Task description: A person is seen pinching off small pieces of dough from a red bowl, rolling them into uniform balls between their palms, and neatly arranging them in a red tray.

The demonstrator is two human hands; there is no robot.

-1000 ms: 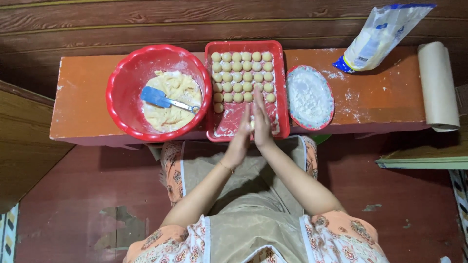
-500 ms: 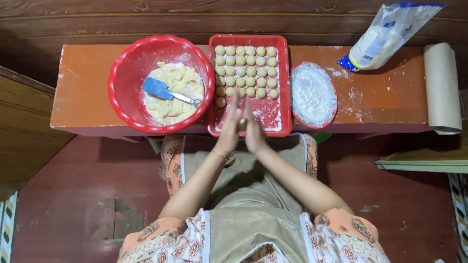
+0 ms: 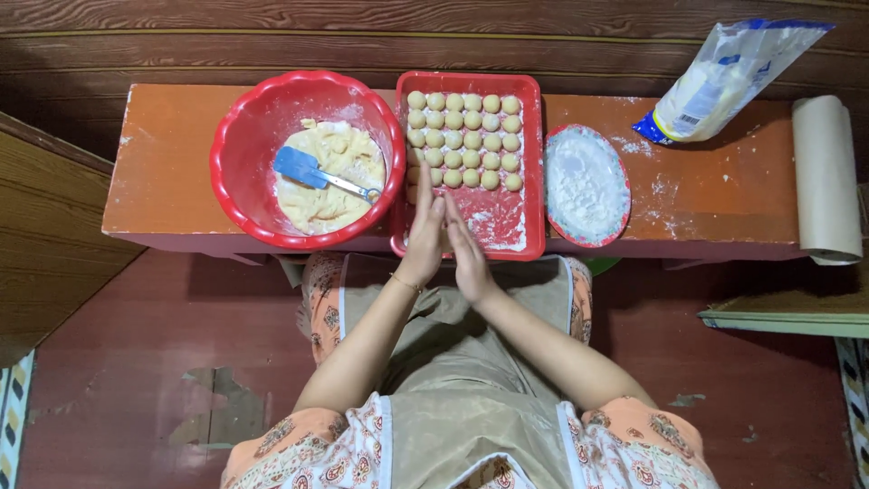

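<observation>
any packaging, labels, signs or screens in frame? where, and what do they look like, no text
Plastic bag: far right end of the orange bench, lying tilted; clear and white with blue trim, a small label patch, partly filled with white powder.
Paper roll: right edge of the bench, plain beige cylinder, unprinted.
No signs or screens.

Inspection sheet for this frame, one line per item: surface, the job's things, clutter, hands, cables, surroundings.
Surface: orange bench, dusted with white powder near its right half.
Job's things: red tray with rows of pale dough balls; red bowl holding dough and a blue spatula; plate of flour.
Clutter: flour bag lying on its side; paper roll at the right end.
Hands: left hand and right hand pressed palm to palm over the tray's near edge; anything between them is hidden.
Cables: nothing seen.
Surroundings: wooden plank wall, red floor.
</observation>
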